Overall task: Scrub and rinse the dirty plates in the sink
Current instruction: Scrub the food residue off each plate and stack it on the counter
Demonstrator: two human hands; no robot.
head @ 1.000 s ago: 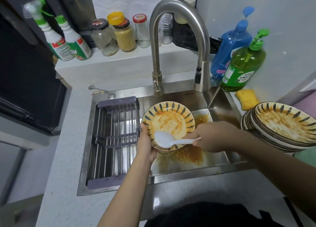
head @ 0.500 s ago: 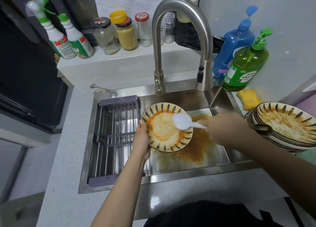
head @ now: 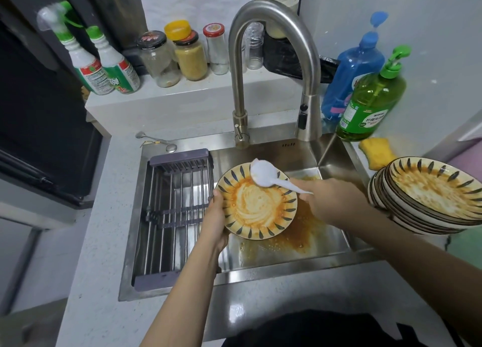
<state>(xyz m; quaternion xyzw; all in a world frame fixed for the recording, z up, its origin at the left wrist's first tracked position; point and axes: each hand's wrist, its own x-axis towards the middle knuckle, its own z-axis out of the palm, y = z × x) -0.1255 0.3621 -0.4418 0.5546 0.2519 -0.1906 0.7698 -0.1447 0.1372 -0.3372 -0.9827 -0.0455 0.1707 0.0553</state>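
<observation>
The shiny steel sink point(head: 336, 245) catches the orange mess, so I hold my plate point(head: 257, 201) over it, tipped up a little to let the sauce slide down. More round dirty plates point(head: 427, 195) wait in a stack on the right. My left hand point(head: 215, 216) grips the plate's edge so it won't slip. My right hand point(head: 330, 201) pinches the smooth white spoon point(head: 264, 175) to scrape the sticky sauce off.

The sink point(head: 260, 264) and the tap point(head: 273, 15) are shiny brushed metal. The plate point(head: 257, 211) looks like smooth glazed pottery, and the spoon point(head: 263, 175) is white plastic. At the upper left of the frame stand glass jars point(head: 159, 59) on a speckled, stone-like worktop point(head: 99, 242).
</observation>
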